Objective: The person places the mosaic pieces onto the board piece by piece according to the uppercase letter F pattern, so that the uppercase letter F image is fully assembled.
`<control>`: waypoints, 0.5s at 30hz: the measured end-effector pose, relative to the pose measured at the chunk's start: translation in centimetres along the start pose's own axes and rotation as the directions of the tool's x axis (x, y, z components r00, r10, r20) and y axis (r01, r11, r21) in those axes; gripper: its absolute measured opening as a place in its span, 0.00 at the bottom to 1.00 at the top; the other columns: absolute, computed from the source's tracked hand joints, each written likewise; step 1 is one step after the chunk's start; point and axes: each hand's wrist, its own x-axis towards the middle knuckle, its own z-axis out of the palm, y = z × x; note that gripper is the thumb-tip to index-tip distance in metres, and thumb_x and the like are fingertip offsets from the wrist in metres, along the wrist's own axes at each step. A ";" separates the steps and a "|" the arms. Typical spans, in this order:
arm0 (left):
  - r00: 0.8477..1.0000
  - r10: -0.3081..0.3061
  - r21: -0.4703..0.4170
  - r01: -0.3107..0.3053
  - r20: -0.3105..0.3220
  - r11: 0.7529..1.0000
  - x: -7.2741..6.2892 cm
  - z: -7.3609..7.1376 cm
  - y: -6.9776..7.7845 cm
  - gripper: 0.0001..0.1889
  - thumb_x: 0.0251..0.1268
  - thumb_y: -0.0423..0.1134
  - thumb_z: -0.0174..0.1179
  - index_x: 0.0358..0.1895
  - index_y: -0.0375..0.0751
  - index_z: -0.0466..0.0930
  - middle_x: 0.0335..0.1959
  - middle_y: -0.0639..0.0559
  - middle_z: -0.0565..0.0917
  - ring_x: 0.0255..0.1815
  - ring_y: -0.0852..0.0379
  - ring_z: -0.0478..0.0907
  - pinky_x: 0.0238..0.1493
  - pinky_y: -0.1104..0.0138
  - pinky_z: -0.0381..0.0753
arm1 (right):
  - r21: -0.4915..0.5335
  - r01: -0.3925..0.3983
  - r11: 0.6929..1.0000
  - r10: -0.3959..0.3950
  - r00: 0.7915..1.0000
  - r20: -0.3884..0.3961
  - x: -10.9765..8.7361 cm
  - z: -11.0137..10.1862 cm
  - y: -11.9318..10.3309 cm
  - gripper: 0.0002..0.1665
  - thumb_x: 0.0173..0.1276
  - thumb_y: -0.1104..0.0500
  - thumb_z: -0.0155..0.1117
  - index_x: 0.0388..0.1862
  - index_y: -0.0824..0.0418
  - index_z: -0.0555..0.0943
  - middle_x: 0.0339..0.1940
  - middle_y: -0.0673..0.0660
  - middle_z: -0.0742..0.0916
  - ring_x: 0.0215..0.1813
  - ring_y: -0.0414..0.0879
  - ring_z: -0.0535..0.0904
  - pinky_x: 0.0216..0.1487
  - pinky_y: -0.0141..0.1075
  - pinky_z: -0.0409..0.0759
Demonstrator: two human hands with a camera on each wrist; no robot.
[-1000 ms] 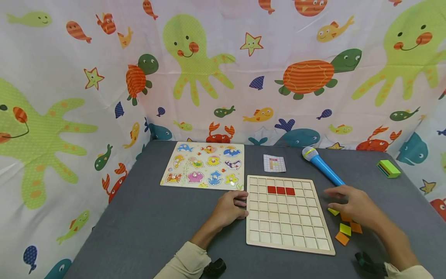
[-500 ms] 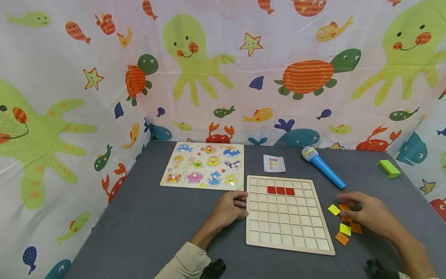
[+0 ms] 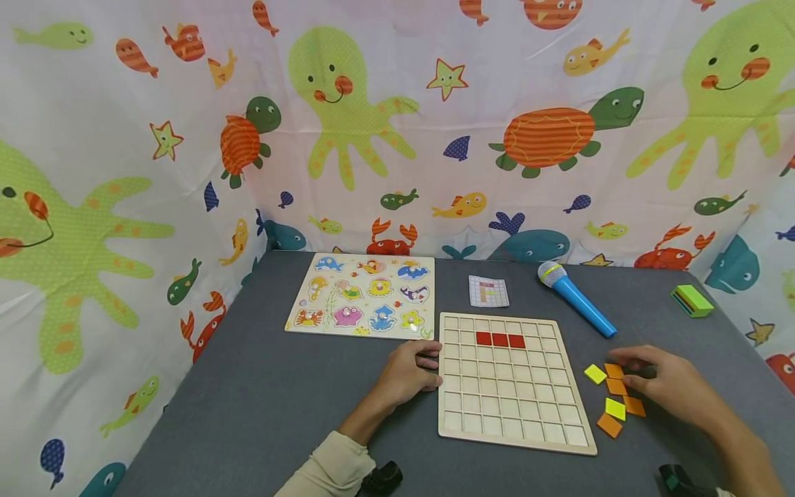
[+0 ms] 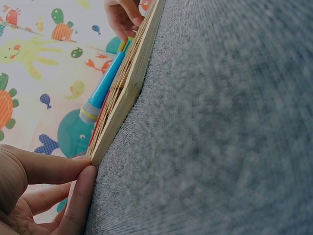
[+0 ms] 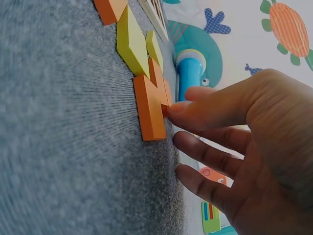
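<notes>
My left hand holds the left edge of a wooden grid board, thumb and fingertips at its side. Near the top of the grid, three red squares fill neighbouring cells in a row. To the right of the board my right hand is over loose square tiles, with index finger and thumb apart. The top orange tile lies between those fingertips, and in the right wrist view the thumb overlaps the orange tiles. Two yellow tiles and several orange ones lie flat on the table.
Behind the board are a small printed grid card and a blue toy microphone. A sea-animal puzzle lies at back left. A green block stack sits far right. A patterned cloth rises behind the grey table.
My right hand has drawn back from the yellow tile and the microphone's end, moving right and nearer to me, which uncovers the upper orange tiles. My left hand stays at the board's edge.
</notes>
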 end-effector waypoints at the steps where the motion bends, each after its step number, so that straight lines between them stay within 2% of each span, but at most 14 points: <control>1: 1.000 0.001 -0.001 -0.001 0.000 1.000 0.0 0.0 0.0 0.29 0.56 0.22 0.72 0.65 0.36 0.83 0.55 0.45 0.84 0.52 0.52 0.85 0.40 0.63 0.91 | -0.001 -0.001 1.000 0.001 1.000 -0.001 0.0 0.0 0.0 0.24 0.70 0.64 0.69 0.63 0.69 0.82 0.55 0.67 0.85 0.49 0.56 0.79 0.47 0.53 0.85; 9: 1.000 0.004 -0.011 -0.004 0.004 1.000 -0.1 0.0 0.0 0.29 0.56 0.22 0.73 0.65 0.36 0.83 0.55 0.43 0.84 0.52 0.51 0.85 0.40 0.63 0.91 | -0.032 0.016 0.999 -0.017 1.000 -0.014 0.1 0.1 0.3 0.24 0.67 0.63 0.73 0.62 0.67 0.84 0.53 0.64 0.86 0.48 0.55 0.79 0.44 0.44 0.81; 15: 1.000 0.005 -0.016 -0.005 0.006 1.000 -0.2 0.0 0.1 0.29 0.56 0.22 0.73 0.65 0.35 0.83 0.55 0.43 0.84 0.52 0.51 0.85 0.40 0.63 0.91 | -0.037 0.011 0.999 -0.012 1.000 -0.012 0.1 0.2 0.4 0.24 0.67 0.61 0.75 0.61 0.68 0.85 0.49 0.60 0.86 0.45 0.52 0.79 0.40 0.40 0.80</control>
